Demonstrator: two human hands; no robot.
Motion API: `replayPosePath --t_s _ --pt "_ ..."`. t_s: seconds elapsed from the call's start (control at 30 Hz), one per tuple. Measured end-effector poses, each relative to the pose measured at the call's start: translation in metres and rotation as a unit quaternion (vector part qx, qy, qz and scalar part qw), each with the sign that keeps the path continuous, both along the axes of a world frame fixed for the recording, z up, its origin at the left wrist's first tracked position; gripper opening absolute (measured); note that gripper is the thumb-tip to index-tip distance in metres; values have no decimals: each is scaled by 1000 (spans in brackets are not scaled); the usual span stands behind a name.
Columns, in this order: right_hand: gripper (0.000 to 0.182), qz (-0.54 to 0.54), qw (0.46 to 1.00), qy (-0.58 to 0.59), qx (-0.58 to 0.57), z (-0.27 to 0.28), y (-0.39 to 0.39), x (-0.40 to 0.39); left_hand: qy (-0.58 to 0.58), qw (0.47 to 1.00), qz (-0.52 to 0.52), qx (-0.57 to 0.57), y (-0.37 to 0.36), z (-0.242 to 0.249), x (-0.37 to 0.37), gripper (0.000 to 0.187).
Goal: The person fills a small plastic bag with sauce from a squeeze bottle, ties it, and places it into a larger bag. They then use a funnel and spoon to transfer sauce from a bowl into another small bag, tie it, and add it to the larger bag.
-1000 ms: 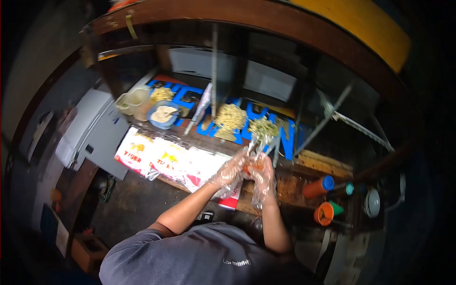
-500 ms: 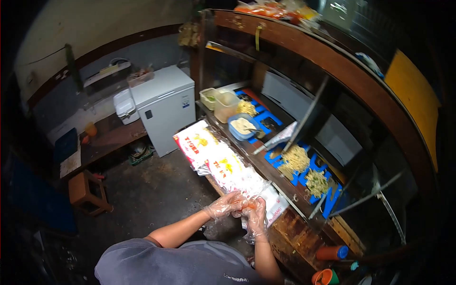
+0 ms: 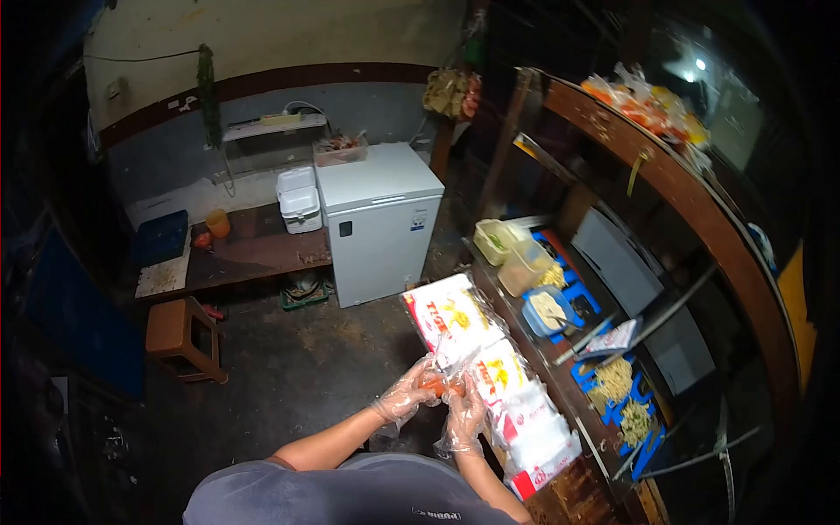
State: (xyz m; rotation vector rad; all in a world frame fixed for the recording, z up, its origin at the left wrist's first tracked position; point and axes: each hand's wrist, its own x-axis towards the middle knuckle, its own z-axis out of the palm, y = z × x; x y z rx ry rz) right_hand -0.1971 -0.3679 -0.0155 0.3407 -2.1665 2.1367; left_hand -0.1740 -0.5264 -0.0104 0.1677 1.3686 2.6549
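Note:
My left hand (image 3: 409, 390) and my right hand (image 3: 465, 409), both in clear plastic gloves, meet in front of my body. Between them they hold a small clear bag with orange contents (image 3: 443, 385), fingers closed on it from both sides. Just beyond and to the right lie printed white plastic packs (image 3: 455, 319) in a row along the counter. A clear pack with red print (image 3: 534, 429) lies right of my right hand.
A cabinet shelf on the right holds noodles (image 3: 612, 381), chopped greens (image 3: 636, 424), a blue tub of white paste (image 3: 547, 311) and plastic containers (image 3: 525, 267). A white freezer (image 3: 381, 236), a bench (image 3: 254, 249) and a brown stool (image 3: 182, 337) stand to the left.
The view has turned left, so the freezer and counter appear farther right. Both hands stay together on the orange-filled bag, now over the near left edge of the packs.

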Motion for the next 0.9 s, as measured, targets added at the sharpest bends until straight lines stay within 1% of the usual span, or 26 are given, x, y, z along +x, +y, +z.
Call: replayPosePath --t_s 0.03,0.07,0.1,0.13,0.17,0.2,0.23,0.27,0.3,0.33,0.37,0.43,0.47,0.53,0.57,0.63,0.67,0.7,0.73,0.77,0.8,0.83,0.9 --pt "58 6 1000 1 1 -3 -16 -5 -15 999 28 -22 -11 4 1 80" --pt "60 43 999 -13 -30 -9 -33 -11 -31 997 56 -45 -23 6 1 79" --pt "63 79 995 -28 -62 -9 -50 -15 -31 997 61 -46 -35 3 -3 79" --pt "70 100 991 -57 -69 -8 -66 -19 -3 995 90 -42 -45 -3 -6 81" --pt "70 105 990 -58 -69 -7 -82 -23 26 992 118 -39 -58 -12 -9 83" --pt "71 104 994 4 -17 -2 -96 -26 46 988 124 -82 -73 -17 -14 84" --pt "72 103 992 66 35 1 -109 -27 42 988 127 -82 -86 -23 -15 84" --pt "75 113 992 52 15 -6 -123 -31 66 989 119 -65 -98 -28 -18 85" --pt "75 117 992 50 13 0 -135 -32 91 988 111 -48 -111 -21 -20 86" --pt "75 130 991 28 30 8 -146 -35 96 985 108 -92 -123 -14 -18 82" --pt "74 143 989 8 46 15 -156 -38 96 985 111 -93 -134 -7 -16 82" --pt "73 145 988 28 42 16 -175 -46 47 995 88 5 -155 1 -14 74" --pt "73 172 985 8 24 17 -181 -50 46 995 89 4 -165 2 -15 74" --pt "69 207 978 -30 -11 19 -195 -56 -42 993 100 36 -182 1 -17 66" --pt "69 207 978 -32 -11 10 -200 -62 -44 993 100 36 -188 -5 -18 66" --pt "73 187 982 -12 22 0 -212 -73 -57 986 154 24 -198 -14 -21 62" --pt "69 194 979 1 66 -4 -214 -79 -57 986 156 23 -204 -19 -22 62" --pt "69 197 978 1 65 -3 -221 -83 -58 982 182 10 -209 -17 -24 61" --pt "69 203 977 8 63 -4 -228 -87 -60 976 207 -2 -215 -15 -27 60" --pt "70 209 976 15 61 -6 -234 -92 -59 976 210 -3 -220 -16 -31 60" --pt "69 228 973 -9 40 -6 -243 -99 -64 970 235 8 -226 -16 -36 59" --pt "69 231 972 -8 38 -7 -251 -105 -68 963 260 20 -232 -17 -41 58" --pt "66 239 969 -43 -35 -5 -270 -118 -51 960 273 31 -248 -20 -55 55"
